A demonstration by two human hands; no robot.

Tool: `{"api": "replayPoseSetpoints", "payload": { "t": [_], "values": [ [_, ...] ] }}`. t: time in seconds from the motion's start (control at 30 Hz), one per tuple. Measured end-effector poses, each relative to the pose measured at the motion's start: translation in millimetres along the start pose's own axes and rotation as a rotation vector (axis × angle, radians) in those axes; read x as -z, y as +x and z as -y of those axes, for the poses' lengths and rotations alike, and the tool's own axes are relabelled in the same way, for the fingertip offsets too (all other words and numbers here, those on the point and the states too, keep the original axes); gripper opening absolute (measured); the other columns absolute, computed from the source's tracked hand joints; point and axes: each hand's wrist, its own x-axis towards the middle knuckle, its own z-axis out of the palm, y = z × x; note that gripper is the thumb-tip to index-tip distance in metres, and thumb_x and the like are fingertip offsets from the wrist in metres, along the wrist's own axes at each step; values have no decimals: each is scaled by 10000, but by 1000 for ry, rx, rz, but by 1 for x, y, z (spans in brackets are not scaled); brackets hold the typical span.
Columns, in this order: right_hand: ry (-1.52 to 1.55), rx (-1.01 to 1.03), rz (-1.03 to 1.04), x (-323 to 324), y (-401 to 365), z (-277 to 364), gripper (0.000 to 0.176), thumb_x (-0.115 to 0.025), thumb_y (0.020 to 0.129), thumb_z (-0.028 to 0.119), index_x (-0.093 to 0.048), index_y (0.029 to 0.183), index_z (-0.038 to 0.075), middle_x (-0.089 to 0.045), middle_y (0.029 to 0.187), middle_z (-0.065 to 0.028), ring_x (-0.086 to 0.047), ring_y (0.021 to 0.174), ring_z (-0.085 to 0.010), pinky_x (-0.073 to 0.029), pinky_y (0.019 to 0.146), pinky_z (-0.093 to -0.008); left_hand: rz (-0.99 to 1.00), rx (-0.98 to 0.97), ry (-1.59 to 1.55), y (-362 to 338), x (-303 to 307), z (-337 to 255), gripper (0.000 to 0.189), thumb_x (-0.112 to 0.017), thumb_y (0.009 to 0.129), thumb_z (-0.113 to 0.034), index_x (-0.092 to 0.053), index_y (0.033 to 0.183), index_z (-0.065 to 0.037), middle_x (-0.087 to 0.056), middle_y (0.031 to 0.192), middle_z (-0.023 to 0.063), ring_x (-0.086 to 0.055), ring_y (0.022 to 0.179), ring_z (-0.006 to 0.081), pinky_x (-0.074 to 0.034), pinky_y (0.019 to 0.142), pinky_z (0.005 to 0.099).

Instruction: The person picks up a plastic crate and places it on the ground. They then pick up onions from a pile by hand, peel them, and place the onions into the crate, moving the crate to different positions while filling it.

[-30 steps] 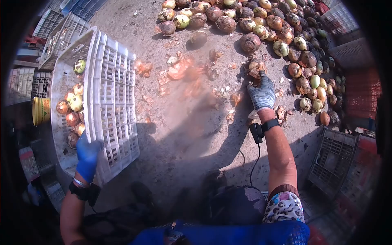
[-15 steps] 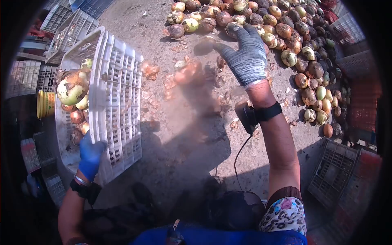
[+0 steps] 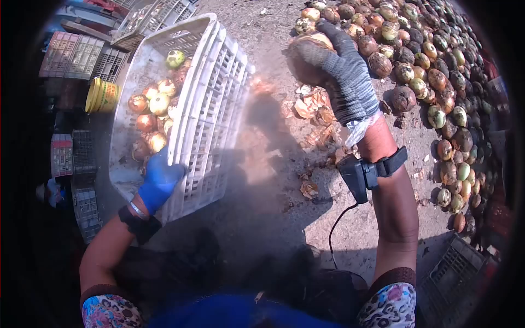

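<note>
My left hand (image 3: 158, 180), in a blue glove, is wrapped round the near rim of a white plastic crate (image 3: 210, 120). The crate leans on its side, its open mouth facing left, and several onions (image 3: 159, 104) lie inside. My right hand (image 3: 347, 74), in a grey knitted glove, is closed round a brown-skinned onion (image 3: 304, 59), partly hidden by the fingers and blurred. It is above the ground, by the near edge of a big onion heap (image 3: 437, 79).
Loose papery skins (image 3: 311, 104) litter the concrete between the crate and the heap. A yellow bucket (image 3: 103, 95) and stacked crates (image 3: 71, 57) stand at the left. Another crate (image 3: 456, 268) is at lower right. A cable (image 3: 331, 232) hangs from my right wrist device.
My right hand, open over the heap's edge before, is now closed on an onion. The view has shifted, so the crate appears farther right. A large onion near the crate's mouth no longer shows there.
</note>
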Motion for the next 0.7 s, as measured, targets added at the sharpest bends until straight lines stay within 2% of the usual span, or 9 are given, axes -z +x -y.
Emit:
{"api": "replayPoseSetpoints", "payload": {
  "t": [0.07,0.1,0.2,0.27,0.3,0.37,0.5,0.57,0.7],
  "values": [
    [-182,228,235,-43,17,21,817,-803,775,444,-505,1380,-16,-592,1310,-247,-555,1264,-356,-428,1094,-412,41,-89,-98,-1,3,7,525,-496,752,113,-594,1261,28,-697,1025,69,-654,846,132,-535,758,266],
    [-514,378,186,-42,21,22,804,-791,764,500,-545,1356,16,-560,1350,-241,-543,1262,-390,-408,1111,-438,21,-66,-107,2,3,15,550,-484,746,124,-583,1277,26,-693,1044,68,-658,866,139,-536,773,267],
    [-1085,101,-173,47,36,-28,755,-798,745,504,-576,1350,109,-543,1357,-214,-533,1261,-378,-420,1096,-443,36,-21,-115,3,6,18,572,-446,743,141,-569,1289,28,-680,1075,59,-648,911,136,-530,782,265],
    [-1431,-21,-388,137,22,-52,781,-813,716,502,-577,1345,104,-541,1342,-246,-538,1248,-390,-456,1035,-462,28,24,-172,-2,1,-3,545,-453,738,122,-591,1257,28,-680,1000,50,-636,816,119,-518,702,248],
    [-1382,-177,-466,166,15,-49,825,-823,724,465,-535,1384,63,-580,1273,-246,-551,1212,-404,-456,1027,-461,8,19,-181,-3,-1,-8,528,-456,736,114,-603,1236,30,-680,967,45,-629,781,111,-511,675,242],
    [-1443,-385,-647,212,7,-54,836,-825,720,453,-522,1402,76,-562,1347,-251,-564,1222,-408,-454,1046,-438,-4,34,-153,-3,1,0,512,-457,732,109,-613,1214,32,-678,935,40,-624,757,106,-507,661,239],
    [-1131,-662,-595,249,10,-103,729,-801,733,385,-548,1363,117,-601,1284,-279,-589,1202,-412,-483,1011,-444,-10,34,-170,-5,-2,-9,478,-449,723,100,-629,1161,38,-667,862,30,-609,703,98,-499,637,239],
    [-1456,-572,-629,233,1,-126,669,-778,724,330,-583,1335,140,-589,1261,-294,-575,1196,-442,-491,1001,-445,-3,54,-145,-7,-1,-17,469,-450,722,94,-628,1153,34,-662,853,25,-607,700,99,-497,634,241],
    [-1319,-618,-618,217,-15,-117,534,-753,764,245,-634,1258,79,-620,1230,-263,-616,1147,-383,-506,976,-420,16,53,-209,-8,0,-10,464,-453,719,93,-629,1142,21,-659,849,16,-609,715,96,-497,652,241]
  ]
}}
